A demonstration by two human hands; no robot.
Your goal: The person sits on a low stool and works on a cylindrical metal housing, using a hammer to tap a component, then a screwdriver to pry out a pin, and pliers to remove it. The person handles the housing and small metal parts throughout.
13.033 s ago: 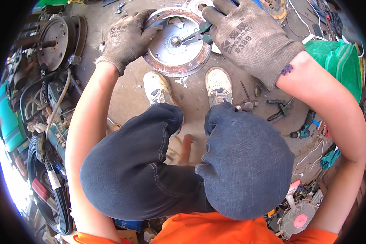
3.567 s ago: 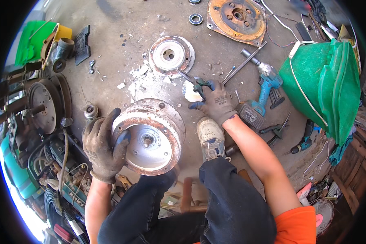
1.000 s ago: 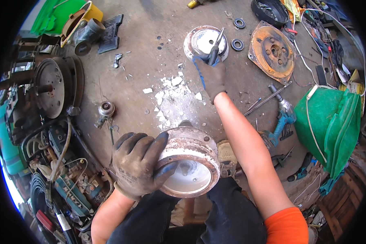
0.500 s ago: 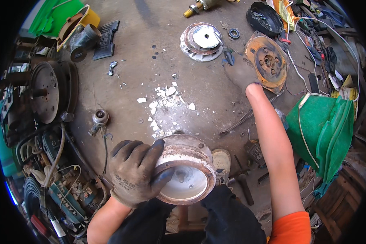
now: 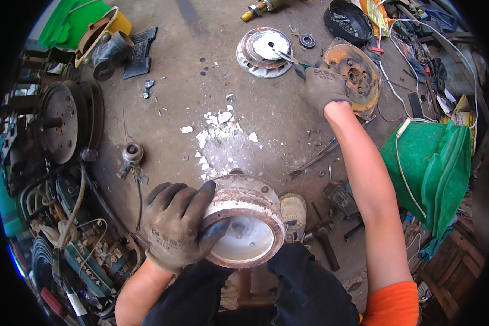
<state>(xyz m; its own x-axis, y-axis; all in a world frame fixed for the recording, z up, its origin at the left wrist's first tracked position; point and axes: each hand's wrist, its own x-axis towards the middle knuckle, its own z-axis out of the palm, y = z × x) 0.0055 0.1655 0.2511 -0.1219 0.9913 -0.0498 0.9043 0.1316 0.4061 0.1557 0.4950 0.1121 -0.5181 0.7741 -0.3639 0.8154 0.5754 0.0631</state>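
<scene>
Rusty round metal drum (image 5: 244, 225) sat gripped at its rim in our gloved left hand (image 5: 176, 225); our right hand (image 5: 321, 87) clutched green-handled pliers (image 5: 294, 61) by the silver hub plate (image 5: 264, 51).

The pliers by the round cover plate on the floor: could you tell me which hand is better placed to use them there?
Right. The right hand already grips the pliers reaching the cover plate; the left hand grips the rusty drum.

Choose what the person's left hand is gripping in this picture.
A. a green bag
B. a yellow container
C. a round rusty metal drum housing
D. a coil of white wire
C: the gloved left hand clasps the rim of the round rusty drum housing held near the knees.
</scene>
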